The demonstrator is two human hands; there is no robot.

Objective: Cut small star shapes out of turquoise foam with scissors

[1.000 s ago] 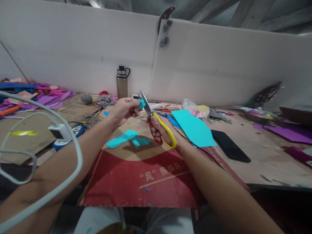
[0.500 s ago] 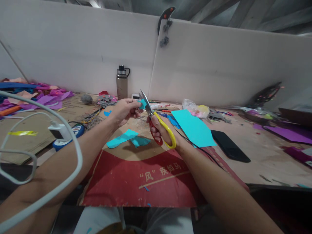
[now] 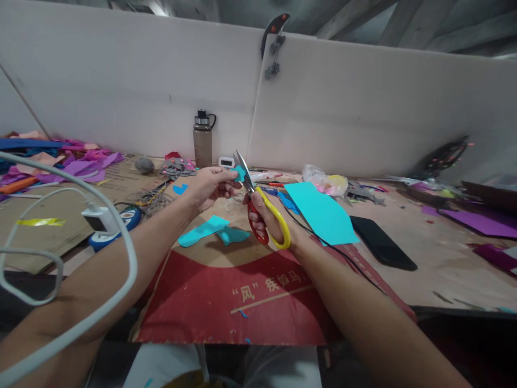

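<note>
Little has shifted in the last second: the left hand point(image 3: 208, 186) still pinches the teal scrap point(image 3: 239, 173) above the far edge of the red cardboard point(image 3: 242, 291), now slightly further right, and the right hand point(image 3: 274, 223) grips the scissors point(image 3: 258, 198), blades at the scrap's right edge

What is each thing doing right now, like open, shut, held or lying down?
scissors: held in right hand, blades against blue scrap
blue scrap: pinched in left hand
bottle: upright, cap on
phone: lying flat, screen dark
blue sheet: lying flat on table
</note>
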